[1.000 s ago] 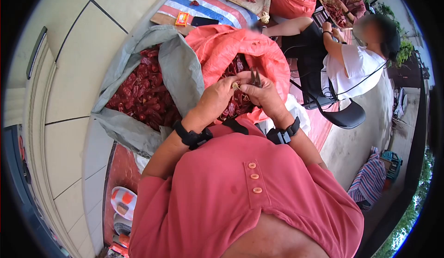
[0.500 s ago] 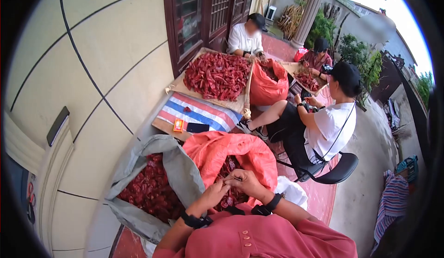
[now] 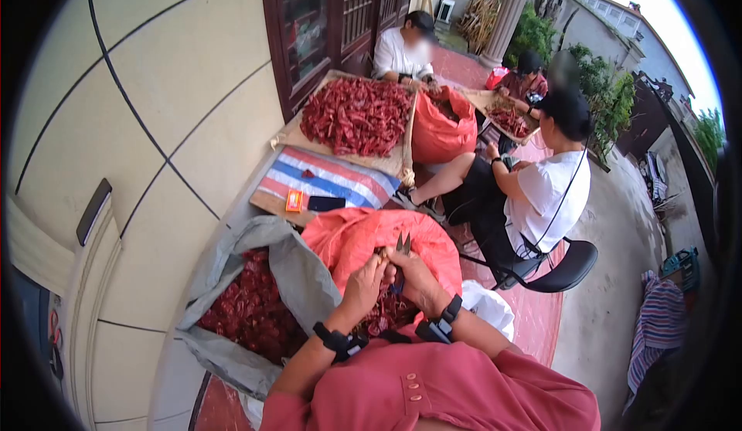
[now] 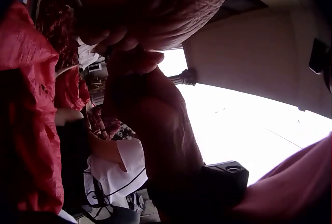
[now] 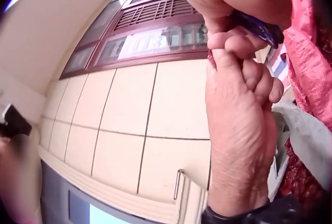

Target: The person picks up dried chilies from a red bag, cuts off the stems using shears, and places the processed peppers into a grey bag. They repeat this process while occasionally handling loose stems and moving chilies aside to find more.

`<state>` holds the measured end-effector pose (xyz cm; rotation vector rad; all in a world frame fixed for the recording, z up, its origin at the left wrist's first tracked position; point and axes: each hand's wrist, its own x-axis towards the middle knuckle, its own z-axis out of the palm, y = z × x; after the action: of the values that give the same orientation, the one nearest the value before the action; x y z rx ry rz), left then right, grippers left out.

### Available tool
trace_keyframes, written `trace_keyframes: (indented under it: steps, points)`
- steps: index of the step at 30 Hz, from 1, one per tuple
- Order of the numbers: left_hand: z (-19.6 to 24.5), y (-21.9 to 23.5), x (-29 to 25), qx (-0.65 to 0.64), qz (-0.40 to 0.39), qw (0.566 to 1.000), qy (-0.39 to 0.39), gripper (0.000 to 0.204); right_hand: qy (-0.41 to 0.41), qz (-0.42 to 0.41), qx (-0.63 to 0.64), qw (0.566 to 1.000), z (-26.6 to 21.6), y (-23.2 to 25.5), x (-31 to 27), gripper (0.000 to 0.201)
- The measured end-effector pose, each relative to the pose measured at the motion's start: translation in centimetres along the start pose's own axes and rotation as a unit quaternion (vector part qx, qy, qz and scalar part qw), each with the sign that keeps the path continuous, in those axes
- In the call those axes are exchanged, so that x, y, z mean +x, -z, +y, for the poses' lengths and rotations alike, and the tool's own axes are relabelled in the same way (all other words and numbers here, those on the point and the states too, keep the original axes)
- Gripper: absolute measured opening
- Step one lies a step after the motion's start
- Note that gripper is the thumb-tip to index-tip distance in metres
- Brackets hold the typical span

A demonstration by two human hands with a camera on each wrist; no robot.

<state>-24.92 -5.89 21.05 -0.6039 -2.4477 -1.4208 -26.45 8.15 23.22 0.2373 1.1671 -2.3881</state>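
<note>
Both hands meet over the orange-red sack (image 3: 421,238), which holds dried red chilies (image 3: 382,315). My right hand (image 3: 417,280) grips a pair of scissors, its blades (image 3: 403,243) pointing up and away from me. In the right wrist view the dark blue scissor handle (image 5: 259,29) shows under that hand. My left hand (image 3: 363,286) is curled, thumb and fingertips against the right hand's fingertips. It pinches a dried chili (image 5: 210,59), of which only a small red sliver shows; the rest is hidden by the fingers.
At the left stands a grey sack (image 3: 209,338) of chilies. Beyond lie a phone (image 3: 326,203), a small orange box (image 3: 294,201) and a woven tray (image 3: 282,134) heaped with chilies. A seated person (image 3: 549,191) is at the right; two more people work farther back.
The head view has tilted up, so the far tray and people show. Scissor blades, hidden half a second ago, now stand up above the right hand. Both hands stay together over the sack.
</note>
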Motion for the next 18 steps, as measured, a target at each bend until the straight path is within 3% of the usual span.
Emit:
trace_keyframes:
  steps: [1, 2, 3, 4, 6, 8, 9, 11, 13, 18]
  points:
    - [-0.6, 0.0, -0.3, 0.039, 0.019, 0.998, -0.052, 0.016, 0.002, -0.005, 0.011, 1.0, 0.1, 0.0, 0.2, 0.019]
    - [-0.6, 0.3, -0.3, 0.058, 0.019, 0.997, -0.055, 0.016, 0.032, 0.016, -0.038, 0.999, -0.1, -0.5, 0.0, 0.02]
    - [-0.6, 0.6, -0.1, 0.075, 0.015, 0.995, -0.057, 0.017, 0.106, 0.042, -0.213, 0.97, -1.0, -1.2, -0.6, 0.02]
    - [-0.5, 0.9, 0.1, 0.055, -0.014, 0.998, -0.011, 0.018, 0.179, 0.06, -0.29, 0.938, -1.3, -1.9, -0.9, 0.017]
    - [0.2, 1.7, 0.8, 0.031, -0.052, 0.998, 0.036, 0.021, 0.394, 0.084, -0.593, 0.697, -1.4, -1.4, -1.0, 0.013]
    - [1.2, 2.6, 1.1, -0.025, -0.087, 0.995, 0.043, 0.024, 0.267, 0.098, -0.378, 0.881, -1.8, -2.5, -2.2, 0.017]
    - [1.5, 2.8, 1.5, -0.075, -0.106, 0.99, 0.047, 0.026, 0.192, 0.094, -0.244, 0.946, -2.1, -2.8, -2.6, 0.018]
    - [2.2, 3.1, 1.7, -0.244, -0.158, 0.952, 0.095, 0.028, 0.148, 0.079, -0.155, 0.974, -1.9, -2.4, -2.9, 0.02]
    - [2.6, 3.1, 1.4, -0.467, -0.222, 0.836, 0.181, 0.028, 0.114, 0.06, -0.076, 0.989, -1.8, -2.1, -3.1, 0.021]
    - [2.6, 1.7, 0.9, -0.55, -0.195, 0.79, 0.189, 0.027, 0.064, 0.046, 0.022, 0.997, -2.1, -1.9, -3.2, 0.021]
